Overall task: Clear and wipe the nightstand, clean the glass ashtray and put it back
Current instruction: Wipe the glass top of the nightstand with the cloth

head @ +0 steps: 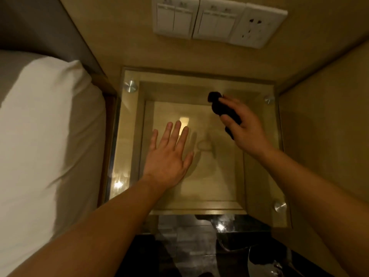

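Head view, steeply down, near nightstand (259, 162)

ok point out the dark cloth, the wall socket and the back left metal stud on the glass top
dark cloth (217, 108): head view, on the bunched part above the right hand's thumb
wall socket (257, 27): head view, on the middle of its white faceplate
back left metal stud (130, 86): head view, on its round cap

Over the glass top of the desk (257, 176), the left hand (167, 156) lay flat with fingers spread, while the right hand (245, 124) gripped a dark cloth (219, 106) near the far right corner. A white pillow (46, 136) sat at left; wall switches (199, 19) hung above.
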